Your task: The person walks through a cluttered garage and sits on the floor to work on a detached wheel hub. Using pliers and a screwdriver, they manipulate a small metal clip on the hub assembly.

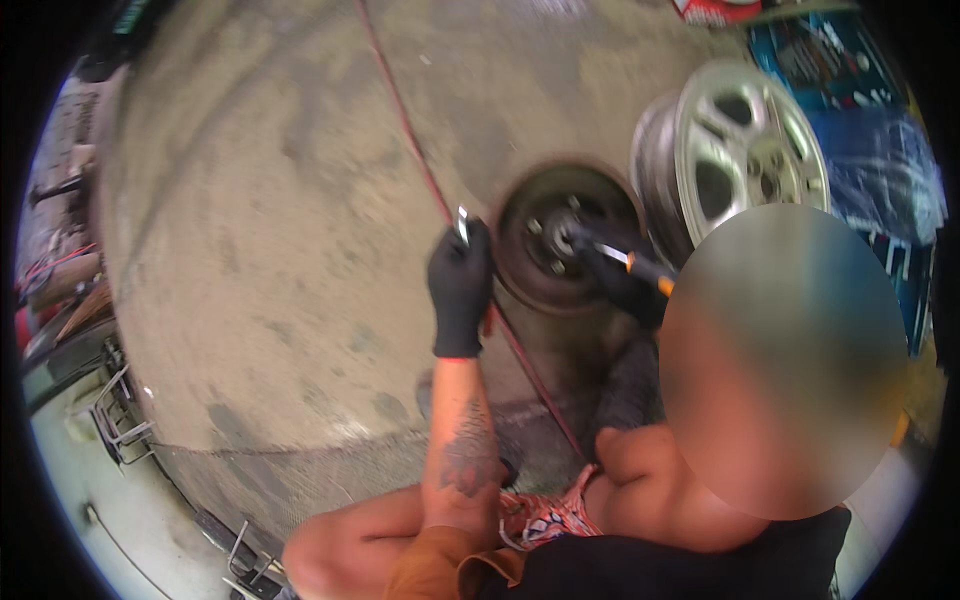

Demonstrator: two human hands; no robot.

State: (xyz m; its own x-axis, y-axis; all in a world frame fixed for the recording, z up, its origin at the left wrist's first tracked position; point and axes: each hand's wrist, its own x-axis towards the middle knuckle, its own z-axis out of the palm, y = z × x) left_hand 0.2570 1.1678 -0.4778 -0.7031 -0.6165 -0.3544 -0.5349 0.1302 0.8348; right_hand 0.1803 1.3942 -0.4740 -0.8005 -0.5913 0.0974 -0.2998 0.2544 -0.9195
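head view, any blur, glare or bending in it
Blur in the head view: the dark round drum looks smeared, and a large oval patch at right hides all detail; glare in the head view: a glint on the small metal piece at the left hand; bending in the head view: the floor seam curves.

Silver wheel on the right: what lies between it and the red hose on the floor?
In the head view, a dark round metal part lies between the silver wheel and the red hose.
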